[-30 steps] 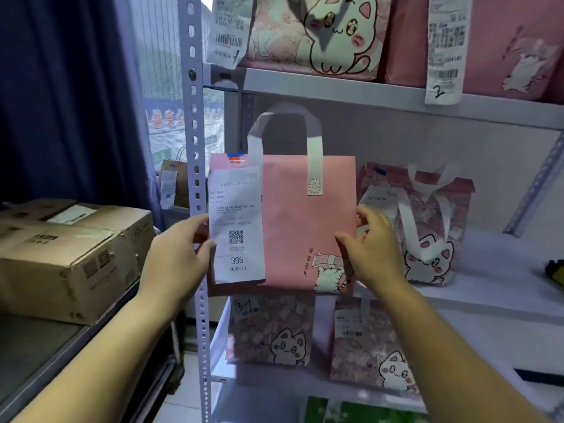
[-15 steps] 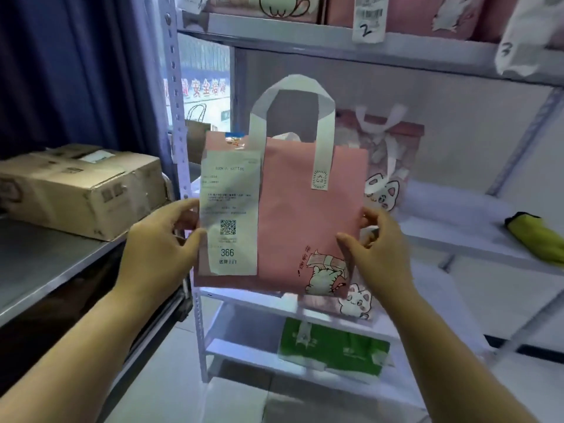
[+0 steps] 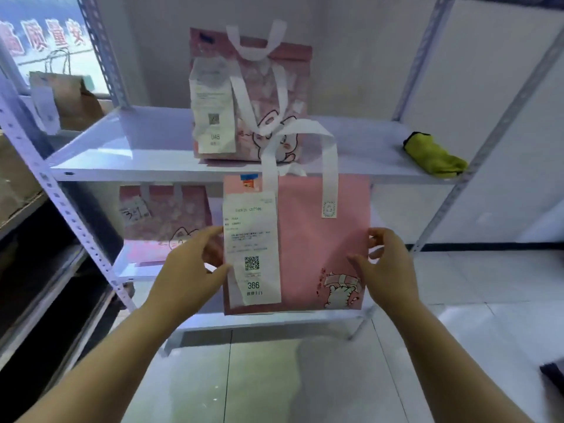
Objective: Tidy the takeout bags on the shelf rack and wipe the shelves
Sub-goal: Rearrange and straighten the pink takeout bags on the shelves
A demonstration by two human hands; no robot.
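Head view shows both hands on one pink bag (image 3: 317,248), held in the air in front of the rack. The left hand (image 3: 189,267) grips the bag's left edge, with the thumb on the front just beside the receipt (image 3: 251,239) and the other fingers hidden behind. The right hand (image 3: 386,270) pinches the right edge with curled fingers; how far they reach behind, I cannot tell. A hold on both sides keeps the bag upright and flat, with the receipt facing the person, probably so that the order number can be read before a place is chosen. The white handle (image 3: 331,166) stands free above; no hand is on it.

From the pink bag, at 12 o'clock a second bag (image 3: 259,96) with a cat drawing stands upright on the middle shelf (image 3: 131,141), its own receipt to the front. At 2 o'clock a green cloth (image 3: 435,155) lies bunched near the right end of the same shelf, well apart from the bags; I judge it waits there for the wiping. At 9 o'clock a third bag (image 3: 164,215) stands on the lower shelf (image 3: 134,271). At 10 o'clock, outside the rack, is a brown paper bag (image 3: 73,99). The pink bag touches no shelf, so the step in hand seems to be setting it down.
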